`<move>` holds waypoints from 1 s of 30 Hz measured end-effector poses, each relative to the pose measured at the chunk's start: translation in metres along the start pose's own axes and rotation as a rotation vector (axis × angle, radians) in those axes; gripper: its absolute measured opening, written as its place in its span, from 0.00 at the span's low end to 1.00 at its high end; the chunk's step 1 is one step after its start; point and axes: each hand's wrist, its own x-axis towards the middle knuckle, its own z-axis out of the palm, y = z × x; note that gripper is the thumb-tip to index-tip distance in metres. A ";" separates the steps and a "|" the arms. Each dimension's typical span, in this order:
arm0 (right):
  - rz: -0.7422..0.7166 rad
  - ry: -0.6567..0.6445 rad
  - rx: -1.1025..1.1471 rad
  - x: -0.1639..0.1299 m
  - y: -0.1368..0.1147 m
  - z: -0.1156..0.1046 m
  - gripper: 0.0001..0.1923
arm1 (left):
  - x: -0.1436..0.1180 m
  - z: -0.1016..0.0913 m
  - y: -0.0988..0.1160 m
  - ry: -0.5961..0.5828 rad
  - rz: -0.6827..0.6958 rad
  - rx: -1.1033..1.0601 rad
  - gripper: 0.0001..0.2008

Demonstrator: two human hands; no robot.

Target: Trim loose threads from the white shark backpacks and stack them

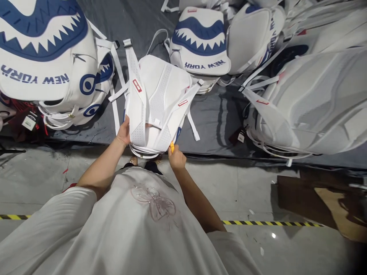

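White backpack (156, 99) lies strap-side up at the near edge of the dark desk (218, 118). Left hand (124, 131) grips its lower left edge; right hand (176, 157) is closed around a small yellow tool (172, 146) at its lower right corner. More white backpacks with blue shark-mouth print (200, 42) are piled around it.

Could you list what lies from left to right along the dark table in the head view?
Shark-mouth backpack with NEW YORK lettering → left hand → white backpack lying back side up, held at its near end → right hand with a small yellow tool → large white backpack.
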 end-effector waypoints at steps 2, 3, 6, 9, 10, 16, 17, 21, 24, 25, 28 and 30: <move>0.003 0.030 0.050 -0.014 0.008 0.002 0.18 | -0.001 -0.006 0.002 -0.025 0.009 0.005 0.45; 0.002 0.042 0.074 -0.023 0.013 0.004 0.18 | -0.002 -0.008 0.003 -0.024 0.008 0.012 0.46; 0.016 0.024 0.118 -0.051 0.028 0.015 0.16 | -0.005 -0.011 0.004 -0.022 -0.014 0.015 0.47; 0.048 0.008 0.157 -0.062 0.033 0.020 0.16 | -0.003 -0.009 0.003 -0.054 -0.007 -0.009 0.46; 0.051 0.023 0.172 -0.062 0.033 0.020 0.16 | -0.002 -0.009 0.002 -0.062 -0.002 -0.016 0.46; 0.024 0.040 0.271 -0.094 0.052 0.027 0.17 | 0.002 -0.010 0.003 -0.067 0.015 -0.040 0.44; 0.012 0.036 0.292 -0.109 0.059 0.032 0.17 | 0.002 -0.011 0.003 -0.053 0.025 -0.041 0.43; -0.092 -0.121 0.366 -0.154 0.069 0.048 0.17 | 0.002 -0.013 0.001 -0.009 -0.029 -0.029 0.42; -0.213 -0.208 0.309 -0.149 0.044 0.043 0.14 | 0.004 -0.014 -0.002 -0.017 -0.055 -0.027 0.41; -0.237 -0.208 0.252 -0.141 0.033 0.038 0.13 | 0.005 -0.014 -0.003 -0.015 -0.056 -0.026 0.41; -0.224 -0.185 0.078 -0.119 0.009 0.027 0.12 | 0.006 -0.009 -0.001 0.020 -0.081 0.007 0.37; -0.179 -0.184 0.029 -0.113 0.005 0.024 0.12 | 0.002 -0.005 0.006 0.090 -0.152 0.107 0.36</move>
